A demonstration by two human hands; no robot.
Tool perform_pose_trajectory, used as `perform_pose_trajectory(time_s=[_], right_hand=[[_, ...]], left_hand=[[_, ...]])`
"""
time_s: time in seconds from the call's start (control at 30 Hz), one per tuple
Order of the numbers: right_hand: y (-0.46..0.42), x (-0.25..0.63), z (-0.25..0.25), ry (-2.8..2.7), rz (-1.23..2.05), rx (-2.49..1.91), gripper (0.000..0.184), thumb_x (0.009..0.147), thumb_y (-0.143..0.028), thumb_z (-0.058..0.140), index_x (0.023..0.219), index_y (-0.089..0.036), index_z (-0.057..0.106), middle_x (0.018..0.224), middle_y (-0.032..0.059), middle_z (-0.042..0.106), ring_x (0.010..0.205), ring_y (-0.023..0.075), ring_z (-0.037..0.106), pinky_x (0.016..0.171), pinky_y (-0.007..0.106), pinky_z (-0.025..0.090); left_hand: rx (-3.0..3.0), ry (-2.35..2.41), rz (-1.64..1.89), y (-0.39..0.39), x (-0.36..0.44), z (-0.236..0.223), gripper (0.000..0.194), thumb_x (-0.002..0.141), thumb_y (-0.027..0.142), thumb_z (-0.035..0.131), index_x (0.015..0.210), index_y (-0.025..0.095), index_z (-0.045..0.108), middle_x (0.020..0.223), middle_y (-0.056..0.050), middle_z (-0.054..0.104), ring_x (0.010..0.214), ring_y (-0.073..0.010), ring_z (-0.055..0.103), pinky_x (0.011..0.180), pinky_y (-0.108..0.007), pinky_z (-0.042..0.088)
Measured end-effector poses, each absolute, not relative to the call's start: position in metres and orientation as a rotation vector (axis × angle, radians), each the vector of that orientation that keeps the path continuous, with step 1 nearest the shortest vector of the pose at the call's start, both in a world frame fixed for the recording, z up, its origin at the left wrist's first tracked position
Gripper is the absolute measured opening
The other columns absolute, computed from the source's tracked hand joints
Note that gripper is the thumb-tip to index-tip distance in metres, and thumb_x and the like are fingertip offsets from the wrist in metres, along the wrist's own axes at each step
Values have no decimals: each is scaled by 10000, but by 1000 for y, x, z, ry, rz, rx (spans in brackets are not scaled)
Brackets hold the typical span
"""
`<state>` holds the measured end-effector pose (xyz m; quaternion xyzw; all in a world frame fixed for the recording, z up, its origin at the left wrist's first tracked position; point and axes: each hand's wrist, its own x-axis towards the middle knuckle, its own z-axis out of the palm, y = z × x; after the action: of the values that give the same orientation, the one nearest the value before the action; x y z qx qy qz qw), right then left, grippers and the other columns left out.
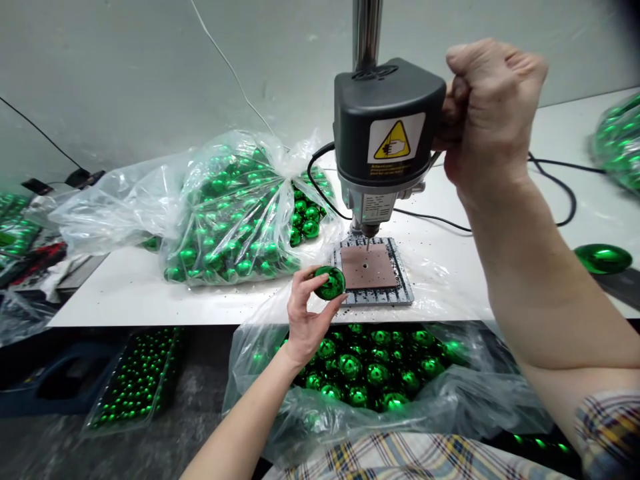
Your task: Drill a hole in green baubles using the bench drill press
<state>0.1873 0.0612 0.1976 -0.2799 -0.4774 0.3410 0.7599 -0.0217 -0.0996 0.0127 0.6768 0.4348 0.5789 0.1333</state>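
Plaid shirt cloth [425,460] lies nearest, spread below both grips. White table [125,300] stretches behind the left grip [307,325] and beneath the raised right grip [495,113]. Beyond the left grip and to its left, a knotted clear plastic bag [140,200] bulges with glossy green balls. Below the left grip and to its right, lower than the table's front edge, an open plastic bag [450,400] is filled with more green balls [377,373].

A bench drill press [390,90] has its dark grey head just left of the right grip, a yellow hand-warning sticker [397,140] on its front. The right grip is curled into a fist at the head's side; what it closes around is hidden. To the right of the left grip, a slotted metal base plate [404,290] carries a pinkish board [383,267]. Just left of this board, one glossy green ball [331,285] is pinched between the left grip's thumb and fingers. Right of the ball, a thin drill bit [369,245] points down near a small hole [365,266] in the board, with dark crumbs scattered around.
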Motion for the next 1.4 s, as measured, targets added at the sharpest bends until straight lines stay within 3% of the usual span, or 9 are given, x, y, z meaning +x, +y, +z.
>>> perform_pose_trajectory(time_s=[0.17,0.33,0.43,0.63,0.9,1.4], right_hand=[[62,188,197,-1035,728,-598,458,813,-45,566,435,-221,377,397,-54,307,318,64,240,290,243,105],[63,189,194,-1049,749,-558,441,796,-113,642,446,-224,398,398,-52,321,327,68,245,296,251,104],[62,188,194,-1037,749,-536,422,789,-105,621,442,-225,412,405,-45,324,333,75,241,294,258,93],[61,187,195,-1059,714,-549,441,824,-74,572,446,-227,404,406,-46,318,338,84,262,283,258,119],[62,188,193,-1050,730,-495,447,858,-28,542,463,-217,453,417,-44,354,331,83,293,279,258,116],[62,188,193,-1063,731,-519,426,820,-121,605,472,-233,386,412,-51,323,346,98,258,296,267,119]], left_hand=[[2028,1208,1321,-121,-30,13,279,849,200,768,1109,293,721,1240,-69,570,1111,-199,636,954,-361,538],[2156,1003,376,-146,-45,18,223,839,291,780,1060,315,784,1235,-95,584,1139,-281,629,915,-409,541],[2055,889,154,-142,-52,33,250,809,337,809,1053,291,780,1175,-86,617,1105,-280,642,893,-393,543],[1804,1137,721,-99,-60,65,580,734,302,869,1233,225,581,1172,-77,648,1057,-219,634,931,-365,522],[1762,1078,1119,-82,-55,69,543,703,225,889,1143,233,570,1195,-68,625,1104,-200,632,970,-342,516],[1729,1089,1188,-92,-55,68,512,699,218,889,1097,230,568,1159,-58,616,1095,-187,619,956,-329,521]])
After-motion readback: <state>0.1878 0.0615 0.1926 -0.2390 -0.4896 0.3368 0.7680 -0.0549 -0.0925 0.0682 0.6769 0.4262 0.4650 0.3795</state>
